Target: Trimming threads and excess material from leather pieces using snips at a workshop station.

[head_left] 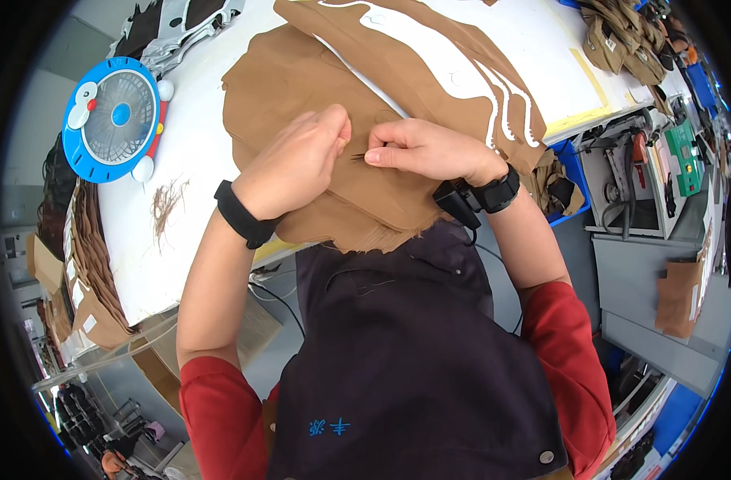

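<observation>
Two hands [357, 156] pinching thin dark thread [358, 157], lengthwise left-right, over brown fabric [301, 80].

Place was a sewing workshop: brown cut fabric pieces [317, 88] spread over a white worktable [181, 160], stacked brown pieces [93, 264] alongside, a machine [629, 176] at the table's right end.

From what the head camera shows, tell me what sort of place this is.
Probably a garment or sewing workshop. Both hands, left and right, work on cut brown fabric pieces on a white table, with more stacked pieces alongside and a machine nearby.
</observation>
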### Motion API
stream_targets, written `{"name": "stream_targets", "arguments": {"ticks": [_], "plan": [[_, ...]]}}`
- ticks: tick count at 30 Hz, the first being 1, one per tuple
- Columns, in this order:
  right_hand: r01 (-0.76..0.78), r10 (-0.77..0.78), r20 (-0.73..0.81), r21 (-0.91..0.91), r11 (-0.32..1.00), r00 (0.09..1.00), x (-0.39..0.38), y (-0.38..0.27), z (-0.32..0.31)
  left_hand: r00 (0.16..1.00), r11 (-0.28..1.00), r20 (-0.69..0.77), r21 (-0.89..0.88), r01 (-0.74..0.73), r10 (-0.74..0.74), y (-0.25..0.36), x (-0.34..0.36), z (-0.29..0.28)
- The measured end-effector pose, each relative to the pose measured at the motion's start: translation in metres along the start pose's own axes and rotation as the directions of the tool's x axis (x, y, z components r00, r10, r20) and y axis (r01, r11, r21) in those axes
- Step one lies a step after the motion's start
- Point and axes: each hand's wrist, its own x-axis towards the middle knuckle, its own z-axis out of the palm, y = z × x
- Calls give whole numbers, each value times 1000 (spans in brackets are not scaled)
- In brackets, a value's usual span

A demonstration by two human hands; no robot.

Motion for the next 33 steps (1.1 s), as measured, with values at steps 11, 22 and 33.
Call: {"name": "stream_targets", "arguments": {"ticks": [11, 22, 33], "plan": [[11, -19, 39, 207, 978, 999, -1, 0, -6, 992, 999, -125, -31, 27, -31, -1, -9, -9], [82, -47, -72, 616, 783, 996, 20, -45, -25, 950, 985, -265, -17, 170, -169, -51, -46, -61], [20, 25, -58, 666, 746, 998, 76, -40, -18, 963, 972, -260, 198, 126, -72, -73, -1, -31]]}}
